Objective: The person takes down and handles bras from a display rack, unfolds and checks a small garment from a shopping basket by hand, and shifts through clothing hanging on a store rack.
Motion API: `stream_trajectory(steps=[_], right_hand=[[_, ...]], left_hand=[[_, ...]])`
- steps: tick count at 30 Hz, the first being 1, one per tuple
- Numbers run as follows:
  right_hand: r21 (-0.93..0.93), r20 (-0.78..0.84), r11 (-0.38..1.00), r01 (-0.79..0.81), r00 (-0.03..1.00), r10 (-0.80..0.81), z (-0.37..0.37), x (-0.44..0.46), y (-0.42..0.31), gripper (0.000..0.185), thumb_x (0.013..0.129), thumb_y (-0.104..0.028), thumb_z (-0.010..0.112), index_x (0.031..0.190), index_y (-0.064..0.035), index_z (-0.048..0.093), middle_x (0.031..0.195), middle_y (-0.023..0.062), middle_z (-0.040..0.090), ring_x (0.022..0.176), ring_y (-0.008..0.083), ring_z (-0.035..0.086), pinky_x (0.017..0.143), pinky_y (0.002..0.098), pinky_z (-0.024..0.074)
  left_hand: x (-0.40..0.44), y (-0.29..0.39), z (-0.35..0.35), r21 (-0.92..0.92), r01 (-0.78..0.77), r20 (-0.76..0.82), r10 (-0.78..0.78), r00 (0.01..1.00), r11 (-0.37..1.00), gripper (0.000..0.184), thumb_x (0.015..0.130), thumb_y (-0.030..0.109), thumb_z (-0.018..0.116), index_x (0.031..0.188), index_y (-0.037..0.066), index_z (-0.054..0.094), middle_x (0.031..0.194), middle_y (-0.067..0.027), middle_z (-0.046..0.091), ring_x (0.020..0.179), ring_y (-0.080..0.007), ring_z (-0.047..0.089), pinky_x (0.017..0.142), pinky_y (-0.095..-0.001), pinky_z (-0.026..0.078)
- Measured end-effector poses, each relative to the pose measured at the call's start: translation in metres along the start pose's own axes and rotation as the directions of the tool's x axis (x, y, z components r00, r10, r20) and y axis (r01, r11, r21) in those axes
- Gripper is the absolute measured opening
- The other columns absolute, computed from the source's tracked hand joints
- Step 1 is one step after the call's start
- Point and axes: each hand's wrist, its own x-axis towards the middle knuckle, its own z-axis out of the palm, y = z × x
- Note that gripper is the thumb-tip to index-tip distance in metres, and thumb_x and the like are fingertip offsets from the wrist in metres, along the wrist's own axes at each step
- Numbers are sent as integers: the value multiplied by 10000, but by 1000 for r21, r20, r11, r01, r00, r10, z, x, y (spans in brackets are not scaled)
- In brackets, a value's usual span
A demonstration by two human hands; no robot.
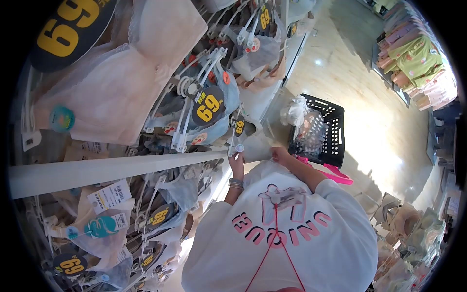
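Observation:
My left hand (237,163), with bracelets at the wrist, is raised at the end of the white rail (121,168), its fingers closed at a small round white piece by the hanging garments. My right hand (280,155) is closed on the edge of a pale grey-beige garment (257,143), which spans the space between both hands. Just above my left hand hangs a small black tag with a yellow 69 (239,127). A larger 69 tag (208,106) hangs on the blue garments to the upper left.
A black basket (331,129) with a pink handle (333,174) stands on the floor right of my hands, holding plastic-wrapped items (311,131). Racks of hanging bras fill the left side. Clothes racks (421,63) stand at the upper right, and more garments (408,228) hang lower right.

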Motion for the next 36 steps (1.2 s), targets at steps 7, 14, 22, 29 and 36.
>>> stream_trajectory(steps=[7,14,22,29,36], right_hand=[[-41,41,999,-2,999,4,0,-7,2,169,814,-289,623,885,-145,572,839,7,562,797,168,521,768,324,372],[-30,118,997,-72,990,76,-2,-17,-6,259,856,-250,564,1060,-93,546,1079,91,618,975,208,574,848,343,400],[53,210,989,138,967,-146,-34,-54,-48,300,891,-227,535,1146,-70,538,1083,114,633,940,221,619,778,303,460],[-837,25,383,391,726,-687,-158,-153,-38,292,914,-281,518,1009,-20,610,951,139,665,831,276,646,724,392,514],[-974,-227,174,-147,614,-756,-162,-237,-20,352,918,-343,461,843,-50,641,747,180,647,722,348,637,658,462,486]], left_hand=[[7,-35,-11,226,78,37,-89,995,971,241,924,195,546,1018,-24,584,905,-48,616,850,-119,545,770,-272,430],[14,-41,-8,375,-40,-52,64,997,926,294,940,235,509,824,-34,538,722,-101,554,672,-193,504,651,-331,408],[23,-89,-15,742,-177,19,244,970,647,395,819,161,599,1105,-97,512,1078,-267,553,1016,-406,496,913,-445,372],[33,-101,-17,870,-114,90,73,993,480,509,801,243,609,1156,-94,472,1147,-299,502,1090,-433,447,939,-492,340],[51,-73,15,829,-107,73,84,994,548,287,898,239,455,875,16,633,817,-225,635,807,-434,588,849,-546,385]])
